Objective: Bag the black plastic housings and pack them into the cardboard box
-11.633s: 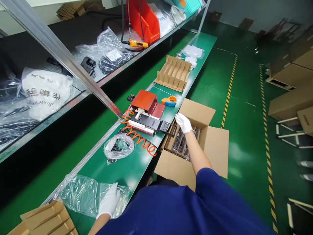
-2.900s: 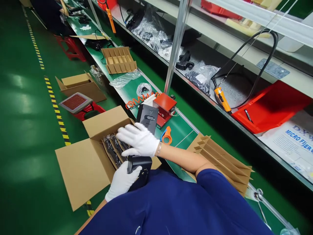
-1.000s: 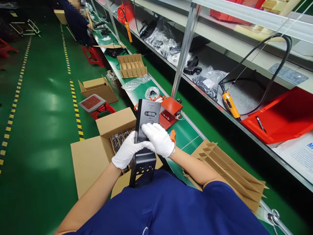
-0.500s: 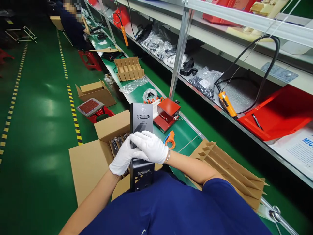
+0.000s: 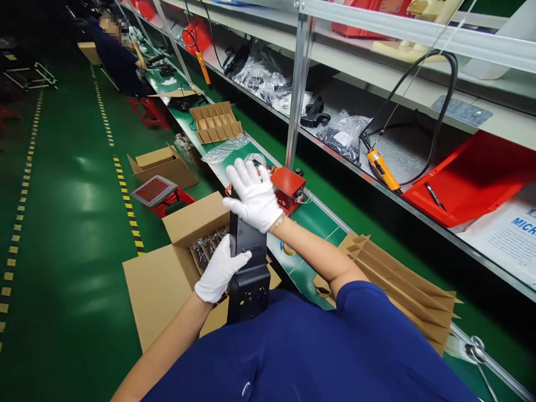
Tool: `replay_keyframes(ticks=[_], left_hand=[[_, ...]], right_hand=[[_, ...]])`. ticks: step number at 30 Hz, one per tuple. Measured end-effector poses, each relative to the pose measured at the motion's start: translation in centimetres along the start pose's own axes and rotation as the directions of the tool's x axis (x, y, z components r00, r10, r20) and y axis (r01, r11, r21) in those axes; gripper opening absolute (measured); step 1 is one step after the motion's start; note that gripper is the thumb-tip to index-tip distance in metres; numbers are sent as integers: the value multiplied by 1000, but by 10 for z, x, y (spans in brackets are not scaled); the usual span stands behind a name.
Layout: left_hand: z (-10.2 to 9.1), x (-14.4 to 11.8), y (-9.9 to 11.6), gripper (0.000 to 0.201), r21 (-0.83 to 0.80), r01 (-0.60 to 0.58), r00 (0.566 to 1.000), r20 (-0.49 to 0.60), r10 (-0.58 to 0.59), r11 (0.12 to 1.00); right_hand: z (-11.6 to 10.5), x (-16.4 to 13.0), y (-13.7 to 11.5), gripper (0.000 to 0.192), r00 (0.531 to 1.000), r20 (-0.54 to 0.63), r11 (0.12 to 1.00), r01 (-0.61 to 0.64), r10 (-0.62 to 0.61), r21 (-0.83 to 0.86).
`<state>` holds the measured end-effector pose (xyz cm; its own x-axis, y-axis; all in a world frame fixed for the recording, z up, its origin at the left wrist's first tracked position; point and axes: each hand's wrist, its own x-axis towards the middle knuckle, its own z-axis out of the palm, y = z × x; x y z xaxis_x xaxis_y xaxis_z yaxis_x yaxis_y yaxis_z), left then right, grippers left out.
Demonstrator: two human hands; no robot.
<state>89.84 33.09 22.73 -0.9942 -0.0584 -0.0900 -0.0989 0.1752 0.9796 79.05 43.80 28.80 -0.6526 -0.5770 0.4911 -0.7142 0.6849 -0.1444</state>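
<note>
A long black device casing (image 5: 249, 240) with small cut-outs near its lower end stands upright against my body. My left hand (image 5: 220, 269), in a white glove, grips its left side, thumb across the front. My right hand (image 5: 253, 195), gloved too, lies over the casing's upper part with fingers spread and extended; it hides that end, and whether the palm touches it I cannot tell. Just behind my left hand is an opened cardboard box (image 5: 157, 293) with black items in clear wrap (image 5: 203, 251) between its dividers.
A red device (image 5: 288, 187) and a partly hidden tape dispenser (image 5: 287, 247) are on the green bench. Cardboard dividers (image 5: 402, 279) lie at right. An orange electric screwdriver (image 5: 383, 170) rests on the shelf near a red bin (image 5: 473, 184). Another person (image 5: 115, 56) sits farther along.
My right hand has moved up the casing and spread its fingers, away from my left hand. My left hand keeps its grip lower down. The view has shifted slightly.
</note>
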Motion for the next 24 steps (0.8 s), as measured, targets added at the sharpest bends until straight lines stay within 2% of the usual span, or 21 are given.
replay_keyframes(ticks=[3,4,7,8,12,13,16,17,20,21,24], left_hand=[[0,-1,2,50,10,-45,998,-45,45,999],[0,-2,3,50,6,-38,998,-41,39,999],[0,-3,2,51,-28,38,999,-2,-38,999],[0,-3,2,52,-39,46,999,-1,-46,998],[-1,-4,0,54,-58,6,999,-49,-9,998],[-2,-4,-1,54,-61,16,999,-47,-19,998],[-2,-4,-3,54,-75,57,998,-28,-59,996],[-2,-3,-3,54,-73,50,998,-37,-53,996],[0,-1,-4,54,-52,-2,998,-70,-1,999],[0,0,-4,53,-54,-4,998,-64,1,999],[1,0,-4,56,-104,43,999,-21,-45,994]], right_hand=[[1,4,-5,67,988,43,989,147,-147,18],[1,6,-5,68,989,35,990,140,-141,14],[2,11,-1,70,999,-27,1000,-22,22,4],[4,11,1,70,999,-33,1000,-28,28,9],[10,10,6,67,986,-5,986,167,-167,-14],[10,11,8,67,990,-21,990,136,-137,-32],[10,13,12,69,997,-53,996,-64,61,-68],[10,12,11,69,998,-31,996,-59,57,-69],[9,11,5,67,986,66,988,153,-151,-32],[8,11,4,67,983,77,986,167,-165,-27],[4,14,5,69,998,40,998,-38,40,-49]])
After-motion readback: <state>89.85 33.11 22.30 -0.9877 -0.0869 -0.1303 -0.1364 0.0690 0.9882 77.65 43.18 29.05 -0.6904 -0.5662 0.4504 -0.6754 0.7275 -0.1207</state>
